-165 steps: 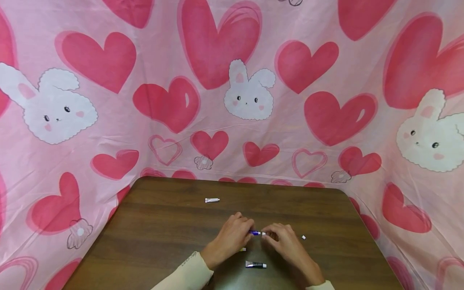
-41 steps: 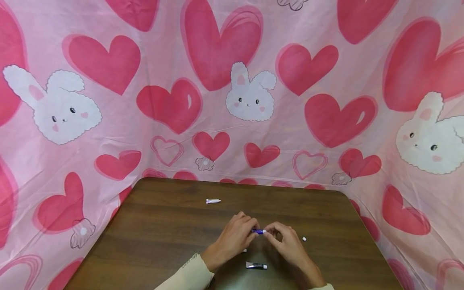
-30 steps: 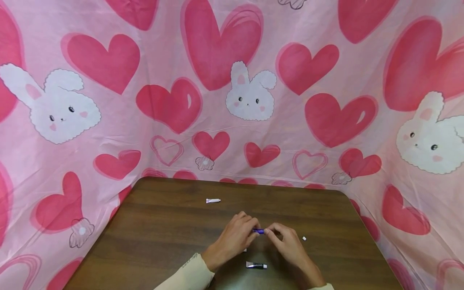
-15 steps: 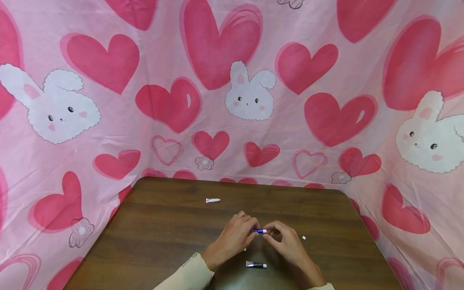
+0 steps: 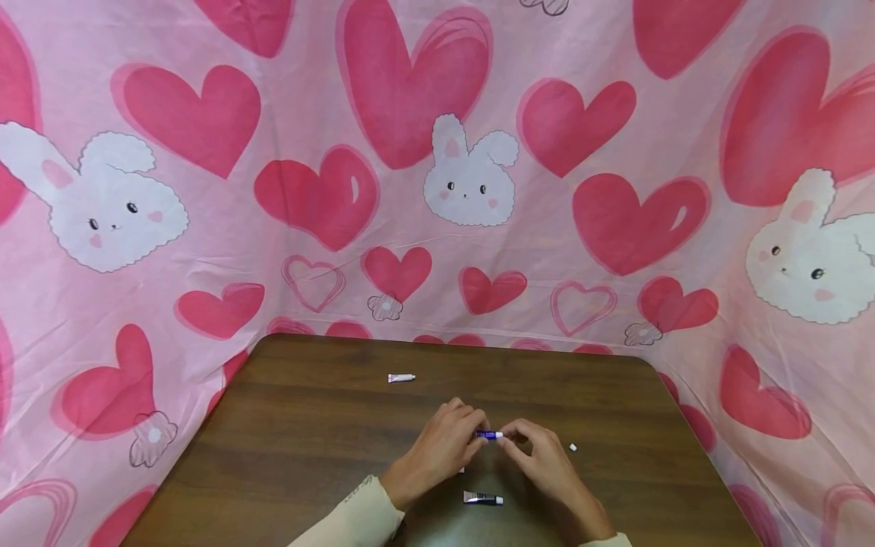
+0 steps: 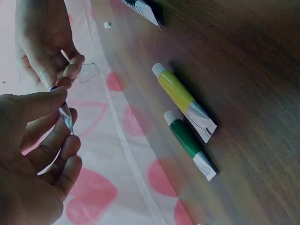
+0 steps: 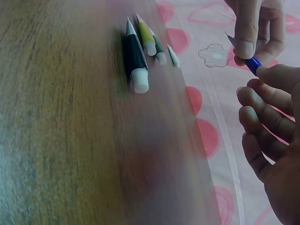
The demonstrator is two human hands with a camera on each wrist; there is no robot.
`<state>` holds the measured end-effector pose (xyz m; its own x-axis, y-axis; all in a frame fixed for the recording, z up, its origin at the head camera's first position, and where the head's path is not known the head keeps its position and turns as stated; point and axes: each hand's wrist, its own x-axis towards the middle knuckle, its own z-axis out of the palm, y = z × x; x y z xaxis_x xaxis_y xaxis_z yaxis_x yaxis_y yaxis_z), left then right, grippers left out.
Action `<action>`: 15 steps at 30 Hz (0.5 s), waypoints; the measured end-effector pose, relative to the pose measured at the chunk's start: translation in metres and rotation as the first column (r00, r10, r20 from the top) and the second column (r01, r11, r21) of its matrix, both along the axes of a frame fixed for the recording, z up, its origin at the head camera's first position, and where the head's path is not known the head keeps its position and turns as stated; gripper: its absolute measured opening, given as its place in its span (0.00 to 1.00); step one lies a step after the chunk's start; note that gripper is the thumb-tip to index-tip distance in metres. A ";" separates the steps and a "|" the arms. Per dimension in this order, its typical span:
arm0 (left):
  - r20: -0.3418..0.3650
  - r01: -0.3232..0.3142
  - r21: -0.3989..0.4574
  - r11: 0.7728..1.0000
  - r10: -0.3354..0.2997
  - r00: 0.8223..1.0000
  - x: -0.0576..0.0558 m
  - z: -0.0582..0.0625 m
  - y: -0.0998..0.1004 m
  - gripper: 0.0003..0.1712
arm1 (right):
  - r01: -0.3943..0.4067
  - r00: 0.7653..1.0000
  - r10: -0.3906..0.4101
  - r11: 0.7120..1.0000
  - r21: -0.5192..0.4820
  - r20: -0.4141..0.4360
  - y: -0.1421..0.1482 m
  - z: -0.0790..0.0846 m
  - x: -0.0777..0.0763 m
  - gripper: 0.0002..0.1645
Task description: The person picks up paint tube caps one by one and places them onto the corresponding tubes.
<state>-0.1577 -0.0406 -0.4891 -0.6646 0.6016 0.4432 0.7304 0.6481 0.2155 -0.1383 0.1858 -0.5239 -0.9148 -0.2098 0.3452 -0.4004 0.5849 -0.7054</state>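
Observation:
Above the table, my left hand [image 5: 443, 444] pinches a small blue paint tube [image 5: 488, 435] between thumb and fingers. My right hand [image 5: 547, 460] has thumb and index finger at the tube's white cap [image 5: 500, 435], which sits against its right end. In the left wrist view the tube's silver crimped tail [image 6: 66, 117] sticks out past my left fingers. The right wrist view shows the blue barrel [image 7: 253, 64] between both hands, with the cap hidden by my right fingers. A black paint tube [image 5: 482, 498] lies on the table nearer the body.
A yellow tube [image 6: 176, 89] and a green tube [image 6: 185, 138] lie side by side, mostly hidden under my left arm in the head view. A white tube [image 5: 401, 377] lies farther back. One loose white cap [image 5: 573, 447] rests right of my hands on the wooden table [image 5: 307, 410].
Earlier the white cap was held apart from the blue tube's nozzle; now it meets the tube's end. My right fingers shift slightly around the cap. Both hands stay nearly in place.

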 end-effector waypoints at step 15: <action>-0.001 0.033 -0.002 0.999 -0.033 0.999 -0.001 0.001 0.000 0.09 | -0.039 0.996 0.042 0.999 0.036 -0.082 0.003 -0.003 0.000 0.04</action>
<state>-0.1587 -0.0404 -0.4885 -0.6439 0.6241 0.4425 0.7517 0.6238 0.2140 -0.1383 0.1883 -0.5270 -0.8739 -0.2588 0.4114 -0.4802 0.5903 -0.6488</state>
